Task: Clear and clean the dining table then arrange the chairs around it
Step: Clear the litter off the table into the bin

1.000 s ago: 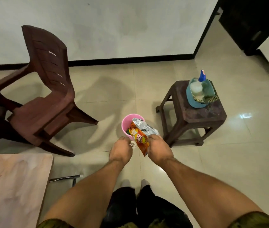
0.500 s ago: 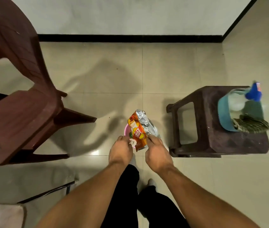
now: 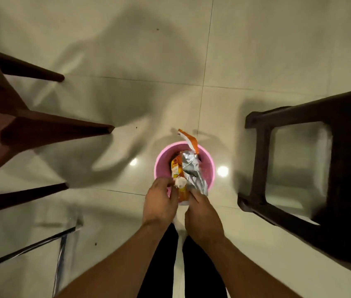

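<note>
Down on the pale tiled floor, between a brown chair at the left and a dark stool at the right: a round pink bin, mouth up. Over that mouth, a crumpled snack wrapper, held by both hands at its near end. Long axis set near to far, from the hands out across the bin, with the torn orange tip pointing far, just past the far rim. Orange and yellow printed side turned left; creased silver foil inside turned right and catching the light. Opened out and wrinkled all over. Whether touching the inside of the bin or only hanging above it, cannot tell.

Left hand curled, pinching the printed edge of the wrapper together with a small white crumpled scrap. Right hand curled too, gripping the silver side from the near right, thumb hidden. Both hands at the near rim of the bin, side by side and close together, forearms reaching in from the near edge. Dark trousers between the forearms.

At the left, three tapered chair legs slanting toward the middle, blurred. At the right, the stool seen from above, floor showing through its open side frame. At the near left, thin shiny metal bars of some frame, slanted. On the tiles, two small bright glints of light, one on either side of the bin.
</note>
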